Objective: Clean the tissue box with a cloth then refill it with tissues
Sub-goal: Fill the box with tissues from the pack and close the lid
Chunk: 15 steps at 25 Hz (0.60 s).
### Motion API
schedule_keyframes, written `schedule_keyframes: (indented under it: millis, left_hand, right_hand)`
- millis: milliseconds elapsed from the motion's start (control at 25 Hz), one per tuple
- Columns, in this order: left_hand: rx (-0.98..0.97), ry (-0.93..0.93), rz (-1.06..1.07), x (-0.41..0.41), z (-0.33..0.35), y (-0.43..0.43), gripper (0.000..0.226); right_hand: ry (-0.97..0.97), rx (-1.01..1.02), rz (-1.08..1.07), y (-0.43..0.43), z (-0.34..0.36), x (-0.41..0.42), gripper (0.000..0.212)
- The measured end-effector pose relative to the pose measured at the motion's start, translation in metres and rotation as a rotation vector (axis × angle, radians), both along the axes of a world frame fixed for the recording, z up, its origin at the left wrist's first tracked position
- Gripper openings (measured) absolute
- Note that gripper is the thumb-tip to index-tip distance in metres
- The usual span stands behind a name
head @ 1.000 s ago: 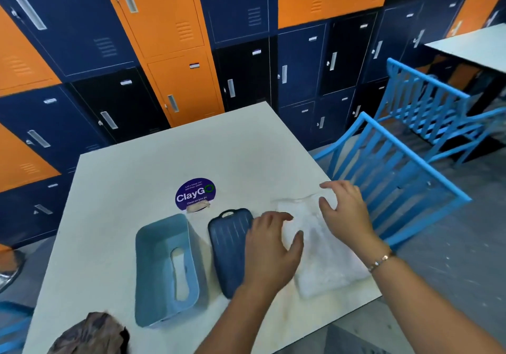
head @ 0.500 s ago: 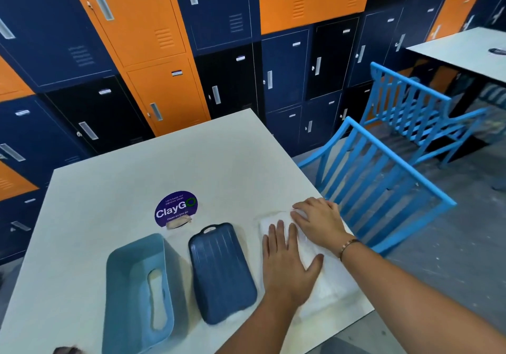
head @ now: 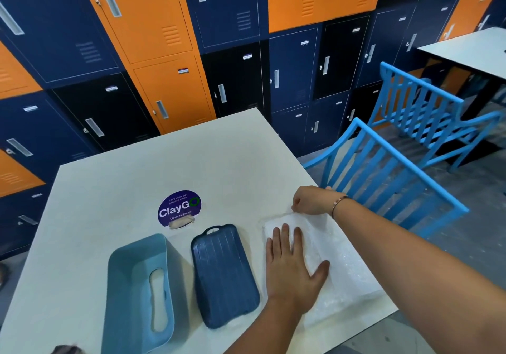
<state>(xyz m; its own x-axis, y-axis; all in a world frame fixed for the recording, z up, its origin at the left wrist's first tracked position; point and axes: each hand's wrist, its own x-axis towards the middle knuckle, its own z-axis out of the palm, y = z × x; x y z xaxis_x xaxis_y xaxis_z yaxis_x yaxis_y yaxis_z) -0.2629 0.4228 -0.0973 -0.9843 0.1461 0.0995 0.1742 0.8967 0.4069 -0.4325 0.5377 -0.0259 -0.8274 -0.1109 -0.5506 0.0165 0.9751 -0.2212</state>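
**Legible Markings: One Sticker**

A round purple sticker (head: 179, 208) on the worktop (head: 137, 178) read "ClayGo" in large white letters, with "Let's keep our pantries clean" above and "Clean as you go" below. The locker door labels (head: 183, 70) were too small to read.

Left hand (head: 294, 268) flat, palm down, fingers straight; right hand (head: 310, 200) ahead, fingers pinching tissue pack (head: 342, 266) edge.
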Motion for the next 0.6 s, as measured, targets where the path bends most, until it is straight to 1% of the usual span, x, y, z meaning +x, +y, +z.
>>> schedule_keyframes:
  millis: [120, 200, 280, 480, 600]
  left_hand:
    - [-0.064, 0.012, -0.025, 0.000, 0.000, 0.003, 0.086]
    - [-0.099, 0.038, -0.030, 0.002, -0.002, 0.003, 0.085]
    - [-0.114, 0.051, -0.026, 0.004, -0.003, 0.003, 0.085]
    - [-0.101, 0.049, -0.016, 0.006, -0.003, 0.004, 0.084]
    - [-0.101, 0.058, -0.007, 0.007, -0.006, 0.002, 0.084]
  right_hand:
    - [-0.102, 0.035, -0.062, -0.001, 0.006, -0.009, 0.013]
    - [-0.194, 0.067, -0.112, -0.004, 0.013, -0.015, 0.012]
    - [-0.263, 0.102, -0.102, -0.008, 0.016, -0.021, 0.012]
    - [-0.333, 0.109, -0.174, -0.014, 0.015, -0.024, 0.010]
    - [-0.347, 0.109, -0.159, -0.015, 0.016, -0.023, 0.016]
